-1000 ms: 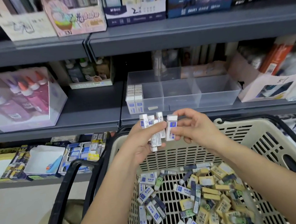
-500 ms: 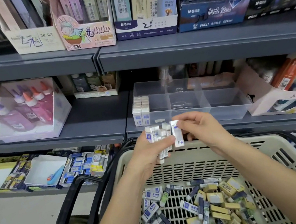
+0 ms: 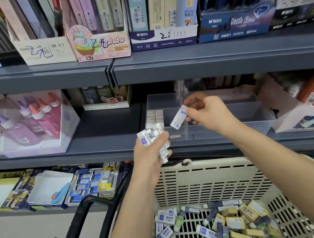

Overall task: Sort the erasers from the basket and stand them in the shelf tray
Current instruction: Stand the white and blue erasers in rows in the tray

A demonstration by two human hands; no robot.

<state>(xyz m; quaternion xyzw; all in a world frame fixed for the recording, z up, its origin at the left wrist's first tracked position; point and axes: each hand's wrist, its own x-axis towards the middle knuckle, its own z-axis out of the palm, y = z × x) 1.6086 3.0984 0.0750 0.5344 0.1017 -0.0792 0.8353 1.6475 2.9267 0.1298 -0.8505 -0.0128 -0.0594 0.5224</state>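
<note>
**One eraser held over the tray, a handful waiting**

The right hand (image 3: 209,114) pinches a single eraser (image 3: 178,119) by its upper end between thumb and fingertips. The other fingers are curled loosely behind. This white eraser with blue print hangs tilted, its lower end pointing down and to the left, over the left part of the clear shelf tray (image 3: 233,126). It sits just right of the standing erasers (image 3: 155,117) and does not touch them.

Those erasers stand upright in two short rows against the left wall of the tray's left compartment. The compartments to the right look bare, though the clear walls make this hard to judge.

The left hand (image 3: 149,155) is nearer and lower, in front of the tray's near-left corner. Its fingers wrap round a bundle of erasers (image 3: 153,139) held upright, with the tops sticking out above the fist.

The tray rests on the middle shelf (image 3: 97,130). Further left on that shelf, glue bottles (image 3: 32,121) stand in a clear box. Pencil-lead boxes (image 3: 100,44) line the shelf above.

Nearest of all is the cream basket (image 3: 210,181), below both forearms. Loose erasers (image 3: 206,230) lie jumbled on its floor, the white and blue ones mostly to the left and the yellow ones to the right.
</note>
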